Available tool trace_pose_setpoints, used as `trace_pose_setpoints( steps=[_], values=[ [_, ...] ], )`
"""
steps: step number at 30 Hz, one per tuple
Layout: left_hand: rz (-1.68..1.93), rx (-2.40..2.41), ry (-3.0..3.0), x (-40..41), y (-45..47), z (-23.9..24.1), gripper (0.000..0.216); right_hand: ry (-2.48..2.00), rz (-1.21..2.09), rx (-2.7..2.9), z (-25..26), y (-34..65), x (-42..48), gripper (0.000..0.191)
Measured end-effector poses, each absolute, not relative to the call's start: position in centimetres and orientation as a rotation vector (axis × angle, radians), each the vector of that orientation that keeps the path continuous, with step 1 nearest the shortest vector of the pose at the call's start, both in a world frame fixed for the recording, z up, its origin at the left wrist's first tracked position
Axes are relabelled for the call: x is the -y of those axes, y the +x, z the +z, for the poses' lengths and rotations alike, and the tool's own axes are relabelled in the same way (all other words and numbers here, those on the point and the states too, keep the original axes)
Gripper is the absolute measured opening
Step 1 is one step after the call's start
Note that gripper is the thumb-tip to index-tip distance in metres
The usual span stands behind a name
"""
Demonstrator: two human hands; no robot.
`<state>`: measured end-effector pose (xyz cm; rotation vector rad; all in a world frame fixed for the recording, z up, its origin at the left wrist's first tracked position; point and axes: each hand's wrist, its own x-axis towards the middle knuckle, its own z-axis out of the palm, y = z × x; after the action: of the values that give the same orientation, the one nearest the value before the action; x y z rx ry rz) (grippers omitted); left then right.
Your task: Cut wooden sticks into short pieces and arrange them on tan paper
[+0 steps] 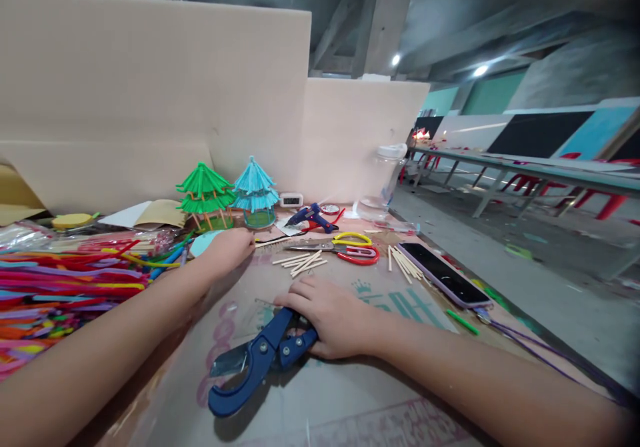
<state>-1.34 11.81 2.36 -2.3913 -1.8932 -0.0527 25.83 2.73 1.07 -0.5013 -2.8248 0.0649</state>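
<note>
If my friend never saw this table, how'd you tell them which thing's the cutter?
Look at the plastic-covered table, then at the right hand near the middle. It holds a blue cutter pointing toward the near left. The glue gun farther back is blue too, but only the cutter has a hooked end facing a wide blade.

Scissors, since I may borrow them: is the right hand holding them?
No, the right hand holds the blue cutter, while the scissors lie beyond it.

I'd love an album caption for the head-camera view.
Right hand holding blue cutters, left hand near a green model pavilion.
</note>
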Motion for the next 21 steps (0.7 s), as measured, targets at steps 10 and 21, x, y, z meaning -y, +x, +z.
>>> trace_pose_setpoints(
  steps=[10,21],
  values=[
    [-0.326,1.896,-2.439,-9.9,-0.6,2.7,0.035,-0.519,0.043,2.806,1.2,25.9,-2.5,0.057],
    [-1.452,1.701,-2.691,-2.7,1.8,8.4,0.030,-0.975,0.152,2.250,3.0,27.8,-3.7,0.061]
  ],
)
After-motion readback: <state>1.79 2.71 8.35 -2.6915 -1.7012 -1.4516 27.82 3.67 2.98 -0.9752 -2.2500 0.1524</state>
